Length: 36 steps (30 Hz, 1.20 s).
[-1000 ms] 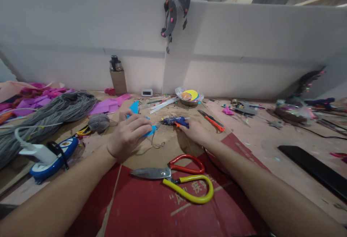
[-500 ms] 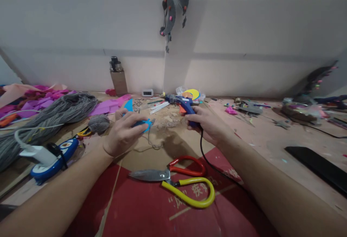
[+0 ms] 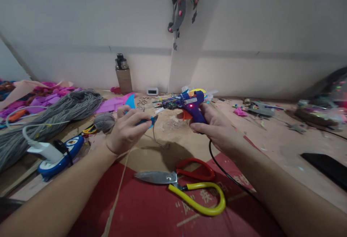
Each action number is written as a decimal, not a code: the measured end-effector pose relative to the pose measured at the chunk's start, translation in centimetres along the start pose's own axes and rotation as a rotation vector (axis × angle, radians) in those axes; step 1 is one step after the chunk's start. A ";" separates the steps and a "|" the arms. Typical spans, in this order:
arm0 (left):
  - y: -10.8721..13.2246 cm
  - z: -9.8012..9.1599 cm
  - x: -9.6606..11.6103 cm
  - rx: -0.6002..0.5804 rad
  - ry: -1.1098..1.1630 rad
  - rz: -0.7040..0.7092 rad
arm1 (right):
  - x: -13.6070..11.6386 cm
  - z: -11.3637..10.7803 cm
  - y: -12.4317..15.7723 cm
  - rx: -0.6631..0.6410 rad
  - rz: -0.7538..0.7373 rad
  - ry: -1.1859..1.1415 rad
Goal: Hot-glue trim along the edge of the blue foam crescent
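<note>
My right hand (image 3: 217, 130) is closed round the grip of a blue glue gun (image 3: 189, 105) with an orange trigger and a lit red lamp, held above the table with its nozzle pointing left. Its black cord (image 3: 222, 166) trails back along my forearm. My left hand (image 3: 126, 130) pinches a small blue paper piece (image 3: 148, 121) just left of the nozzle; a thin grey thread (image 3: 157, 141) hangs from it. Scissors (image 3: 187, 184) with one red and one yellow handle lie shut on the red cardboard (image 3: 162, 211) below both hands.
A grey yarn hank (image 3: 54, 114) and a small yarn ball (image 3: 104, 121) lie at left, beside a white plug on a blue device (image 3: 58, 153). Pink paper (image 3: 111, 104), a bottle (image 3: 123, 74) and a small clock (image 3: 152, 91) stand by the white wall. Craft scraps (image 3: 257, 108) litter the right.
My right hand has lifted the glue gun off the table and turned its nozzle left toward the blue piece. My left hand has raised the blue piece slightly.
</note>
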<state>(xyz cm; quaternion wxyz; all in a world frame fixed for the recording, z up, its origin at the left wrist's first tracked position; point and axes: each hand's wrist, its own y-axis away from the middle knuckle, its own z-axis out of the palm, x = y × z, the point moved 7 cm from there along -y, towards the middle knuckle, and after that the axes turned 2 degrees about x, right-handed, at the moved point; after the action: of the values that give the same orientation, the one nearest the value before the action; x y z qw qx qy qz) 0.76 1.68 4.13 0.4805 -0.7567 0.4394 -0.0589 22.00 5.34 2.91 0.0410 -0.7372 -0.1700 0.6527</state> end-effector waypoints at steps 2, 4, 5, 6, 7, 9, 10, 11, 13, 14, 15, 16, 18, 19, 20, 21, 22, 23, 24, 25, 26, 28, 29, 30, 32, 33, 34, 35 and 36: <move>0.0 -0.1 0.0 0.004 0.003 -0.002 | 0.1 0.0 0.0 -0.016 -0.022 0.059; 0.0 -0.1 -0.1 -0.001 0.003 -0.009 | 0.1 0.0 -0.1 -0.036 -0.054 0.099; 0.0 -0.1 -0.1 -0.004 0.004 -0.014 | 0.0 0.1 -0.1 -0.050 -0.079 0.116; 0.1 -0.1 -0.2 -0.008 0.004 -0.020 | -0.1 0.1 -0.1 -0.065 -0.107 0.128; 0.1 -0.1 -0.2 -0.012 0.005 -0.026 | -0.3 0.1 -0.1 -0.078 -0.134 0.138; 0.1 -0.2 -0.4 -0.020 0.002 -0.034 | -0.4 0.2 0.0 -0.094 -0.170 0.159; 0.1 -0.2 -0.4 -0.020 -0.002 -0.036 | -0.5 0.2 0.0 -0.099 -0.178 0.169; 0.1 -0.2 -0.4 -0.017 -0.004 -0.034 | -0.4 0.2 0.1 -0.103 -0.180 0.177; 0.0 -0.4 -0.3 -0.005 -0.007 -0.021 | -0.4 0.3 0.1 -0.109 -0.180 0.187; -0.1 -0.4 -0.3 0.003 -0.009 -0.015 | -0.4 0.3 0.1 -0.111 -0.181 0.189; -0.1 -0.5 -0.2 0.009 -0.012 -0.012 | -0.4 0.4 0.2 -0.116 -0.182 0.190; -0.1 -0.5 -0.2 0.011 -0.015 -0.011 | -0.3 0.4 0.2 -0.118 -0.186 0.191; -0.1 -0.5 -0.2 0.011 -0.021 -0.017 | -0.2 0.4 0.3 -0.124 -0.187 0.198; -0.1 -0.5 -0.2 0.009 -0.021 -0.022 | -0.1 0.4 0.3 -0.126 -0.182 0.208; -0.1 -0.5 -0.3 0.007 -0.021 -0.030 | 0.0 0.4 0.3 -0.125 -0.175 0.221; -0.1 -0.5 -0.3 0.005 -0.021 -0.038 | 0.1 0.4 0.3 -0.123 -0.166 0.236; -0.1 -0.6 -0.4 0.003 -0.021 -0.046 | 0.2 0.3 0.3 -0.120 -0.156 0.253; -0.1 -0.6 -0.4 -0.001 -0.023 -0.053 | 0.3 0.3 0.3 -0.119 -0.149 0.266; -0.1 -0.6 -0.4 -0.007 -0.026 -0.058 | 0.3 0.2 0.3 -0.118 -0.147 0.276; -0.1 -0.6 -0.4 -0.009 -0.029 -0.060 | 0.3 0.2 0.4 -0.116 -0.149 0.283; -0.2 -0.7 -0.4 -0.007 -0.032 -0.059 | 0.2 0.2 0.4 -0.117 -0.150 0.289; -0.4 -0.8 -0.3 0.004 -0.039 -0.053 | 0.2 0.2 0.4 -0.117 -0.153 0.299; -0.4 -0.9 -0.2 0.012 -0.042 -0.047 | 0.2 0.2 0.4 -0.115 -0.154 0.301; -0.5 -0.9 -0.2 0.021 -0.045 -0.037 | 0.1 0.2 0.4 -0.113 -0.156 0.300; -0.6 -1.0 0.0 0.037 -0.046 -0.016 | 0.1 0.3 0.4 -0.111 -0.162 0.293; -0.6 -1.0 0.1 0.041 -0.044 -0.009 | 0.0 0.3 0.5 -0.110 -0.167 0.290; -0.5 -1.0 0.1 0.041 -0.041 -0.002 | 0.0 0.4 0.5 -0.113 -0.173 0.286; -0.4 -0.9 0.1 0.039 -0.038 0.001 | -0.1 0.5 0.5 -0.116 -0.178 0.282; -0.4 -0.9 0.1 0.035 -0.036 0.001 | -0.2 0.5 0.5 -0.120 -0.183 0.277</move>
<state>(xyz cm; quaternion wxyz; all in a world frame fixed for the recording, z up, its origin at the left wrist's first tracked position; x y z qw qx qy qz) 0.60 1.10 4.85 0.5016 -0.7488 0.4300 -0.0530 21.57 4.70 2.84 0.0792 -0.8026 -0.2679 0.5271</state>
